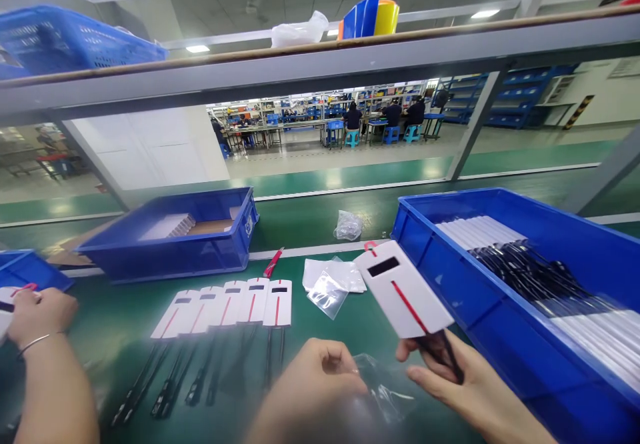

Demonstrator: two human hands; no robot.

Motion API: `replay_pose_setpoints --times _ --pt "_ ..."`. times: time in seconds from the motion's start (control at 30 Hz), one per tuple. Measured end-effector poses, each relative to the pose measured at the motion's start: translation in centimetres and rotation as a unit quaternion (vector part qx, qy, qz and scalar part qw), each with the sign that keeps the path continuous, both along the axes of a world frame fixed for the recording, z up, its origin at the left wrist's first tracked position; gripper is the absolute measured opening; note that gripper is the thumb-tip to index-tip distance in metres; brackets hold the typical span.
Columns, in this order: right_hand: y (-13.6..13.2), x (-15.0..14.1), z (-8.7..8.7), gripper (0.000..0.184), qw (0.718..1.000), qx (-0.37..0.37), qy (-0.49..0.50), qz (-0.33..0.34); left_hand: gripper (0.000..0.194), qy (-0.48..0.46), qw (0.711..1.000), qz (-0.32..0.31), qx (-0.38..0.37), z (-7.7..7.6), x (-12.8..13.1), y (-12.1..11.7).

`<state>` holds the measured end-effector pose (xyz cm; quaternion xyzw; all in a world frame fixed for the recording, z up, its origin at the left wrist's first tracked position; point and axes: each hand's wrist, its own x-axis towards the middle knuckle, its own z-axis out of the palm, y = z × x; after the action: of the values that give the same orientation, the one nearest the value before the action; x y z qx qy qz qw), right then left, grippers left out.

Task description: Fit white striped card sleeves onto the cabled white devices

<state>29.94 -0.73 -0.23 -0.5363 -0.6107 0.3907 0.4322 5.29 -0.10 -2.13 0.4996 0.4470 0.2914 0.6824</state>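
In my right hand [465, 381] is a black cable mounted on a white card [403, 291]; my fingers close round the cable just below the card. The card is tilted, with a dark window, a red stripe and a red hook at its top. My left hand [317, 391] pinches a clear plastic bag [385, 387], which hangs between my two hands. To the left, several similar white cards [255, 301] lie in an overlapping row, their black cables [170, 381] pointing toward me.
A large blue bin [470, 284] at right holds stacked carded cables. Another blue bin [175, 234] stands back left. A red utility knife [273, 263], clear bags [329, 291] and crumpled plastic [349, 225] lie between. Another person's hand [43, 314] is at far left. A shelf beam [320, 64] crosses above.
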Motion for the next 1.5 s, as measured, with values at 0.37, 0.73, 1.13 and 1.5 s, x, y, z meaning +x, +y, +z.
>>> replay_pose_setpoints --times 0.37,0.73,1.13,1.5 --pt "0.9 -3.3 -0.3 0.037 0.984 -0.070 0.101 0.125 0.023 0.100 0.979 0.088 0.155 0.8 0.3 -0.3" --pt "0.7 -4.3 -2.5 0.025 0.995 -0.037 0.070 0.066 0.011 0.144 0.942 0.111 0.282 -1.5 3.4 -1.6" --pt "1.1 -3.9 -1.9 0.027 0.997 -0.043 0.017 0.068 0.009 0.110 0.933 0.146 0.309 0.1 2.3 -1.1" --pt "2.3 -4.0 -2.6 0.034 0.988 -0.057 0.084 0.114 0.014 0.132 0.929 0.121 0.324 0.6 2.6 -2.0"
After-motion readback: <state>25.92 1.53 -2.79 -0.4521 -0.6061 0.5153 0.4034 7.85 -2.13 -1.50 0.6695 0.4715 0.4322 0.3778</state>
